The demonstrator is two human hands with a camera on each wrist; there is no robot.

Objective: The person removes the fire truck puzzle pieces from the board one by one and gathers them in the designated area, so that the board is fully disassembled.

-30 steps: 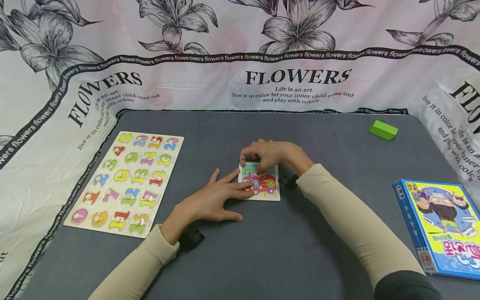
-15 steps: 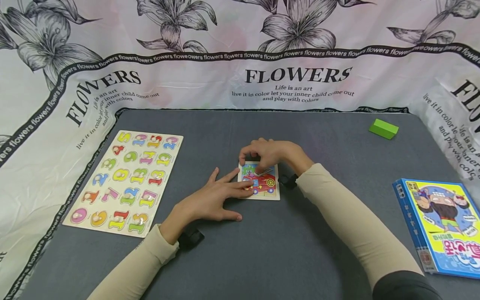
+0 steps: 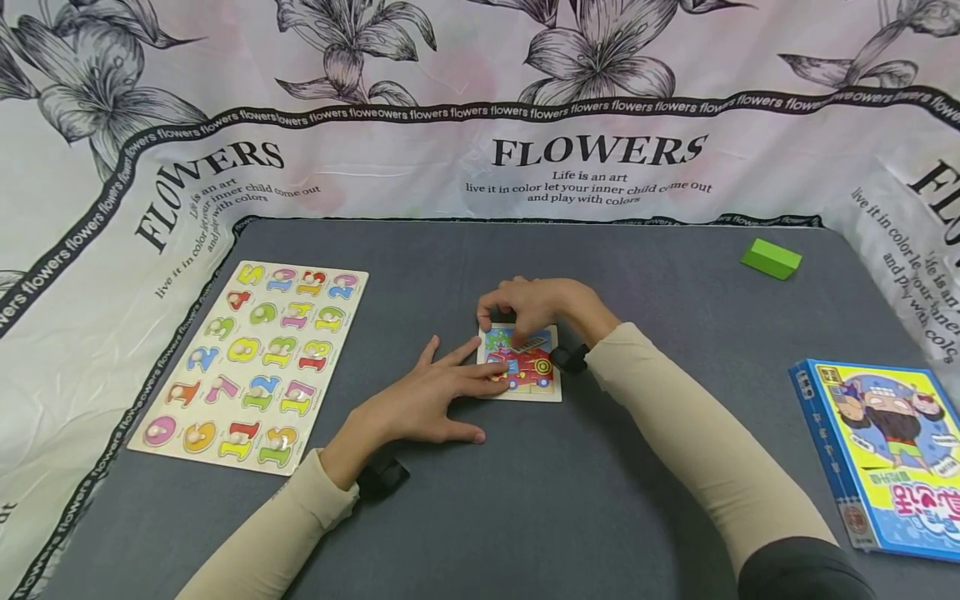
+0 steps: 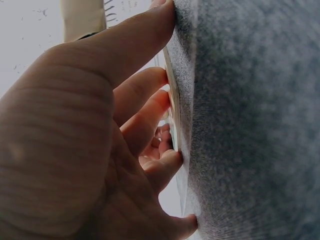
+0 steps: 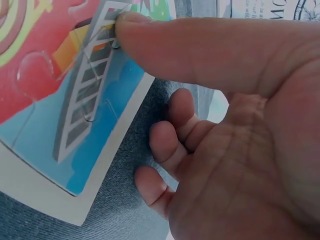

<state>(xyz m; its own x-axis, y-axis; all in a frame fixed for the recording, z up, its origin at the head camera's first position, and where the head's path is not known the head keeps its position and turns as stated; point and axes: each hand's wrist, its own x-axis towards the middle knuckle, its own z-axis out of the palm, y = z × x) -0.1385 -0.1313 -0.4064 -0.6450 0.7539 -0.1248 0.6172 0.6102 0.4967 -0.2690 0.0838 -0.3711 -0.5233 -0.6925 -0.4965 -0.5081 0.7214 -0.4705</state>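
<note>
A small jigsaw puzzle [image 3: 542,385] with a red fire engine lies flat in a pale frame at mid-table. My left hand [image 3: 423,400] rests on its left side, fingers spread and fairly straight; the left wrist view shows several fingertips [image 4: 162,99] at the board's edge. From the far side my right hand [image 3: 536,307] bends over the puzzle's top edge. Its thumb [image 5: 145,35] presses on the grey ladder picture [image 5: 85,95], while the other visible fingers [image 5: 164,142] curl beside the frame. The right index fingertip is hidden in the right wrist view.
At the left lies a number board [image 3: 251,367] with colourful pieces. A green block [image 3: 772,258] sits at the far right. A blue and yellow box [image 3: 885,458] stands by the right edge. Flower-printed cloth [image 3: 420,167] rises behind the grey table [image 3: 525,517].
The right forearm and wrist have shifted slightly to the left. Both hands otherwise stay in place on the puzzle, which has not visibly moved.
</note>
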